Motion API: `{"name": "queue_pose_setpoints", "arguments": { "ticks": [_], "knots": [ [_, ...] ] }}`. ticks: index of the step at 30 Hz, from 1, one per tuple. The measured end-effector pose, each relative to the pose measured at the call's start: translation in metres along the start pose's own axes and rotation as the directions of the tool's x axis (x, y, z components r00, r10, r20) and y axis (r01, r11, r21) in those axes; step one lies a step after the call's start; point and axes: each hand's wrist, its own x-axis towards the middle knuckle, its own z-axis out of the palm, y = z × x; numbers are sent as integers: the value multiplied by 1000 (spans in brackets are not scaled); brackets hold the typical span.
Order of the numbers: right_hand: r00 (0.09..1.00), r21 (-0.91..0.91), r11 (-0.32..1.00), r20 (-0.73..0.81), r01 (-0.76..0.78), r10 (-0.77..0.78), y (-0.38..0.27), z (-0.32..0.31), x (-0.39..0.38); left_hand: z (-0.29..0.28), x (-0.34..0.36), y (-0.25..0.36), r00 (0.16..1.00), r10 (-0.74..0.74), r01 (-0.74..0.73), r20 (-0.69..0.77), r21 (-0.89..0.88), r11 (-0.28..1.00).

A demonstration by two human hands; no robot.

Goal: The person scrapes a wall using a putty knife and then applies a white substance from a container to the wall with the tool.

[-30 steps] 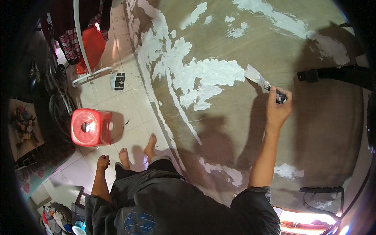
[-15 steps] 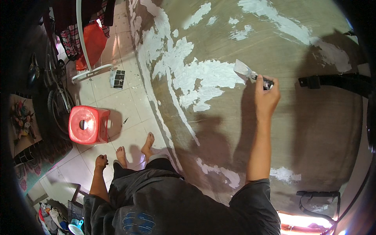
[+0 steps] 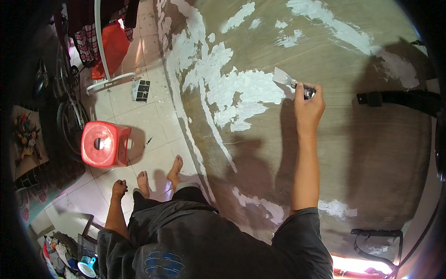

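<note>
My right hand (image 3: 310,106) is closed round the dark handle of a putty knife (image 3: 284,79). The blade lies at the right end of a broad patch of white filler (image 3: 246,90) on the grey-brown wall (image 3: 344,135). Lower down, my left hand (image 3: 120,187) hangs beside my leg over the tiled floor, its fingers curled in. Whatever those fingers may hold is too small to make out.
A red plastic stool (image 3: 106,144) stands on the floor tiles (image 3: 158,123) at left. Behind it are a white clothes rack (image 3: 109,83) with hanging clothes and a bicycle (image 3: 69,111). Black brackets (image 3: 395,98) jut from the wall at right.
My right hand has moved a little left and up with the putty knife, bringing the blade slightly further over the white patch. The left hand stays low, and the view has shifted slightly.
</note>
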Motion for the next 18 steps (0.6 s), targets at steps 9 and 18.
{"name": "queue_pose_setpoints", "arguments": {
  "ticks": [9, 18],
  "knots": [
    [1000, 2, 1000, 15, 13, -13, 6, -9, 3, -2, -14, -16, 998, -55, 55, -25, 0, 999],
    [996, 32, 999, 89, 13, -16, 11, 40, 4, 0, -18, -29, 997, -62, 61, -54, -17, 998]
  ]
}}
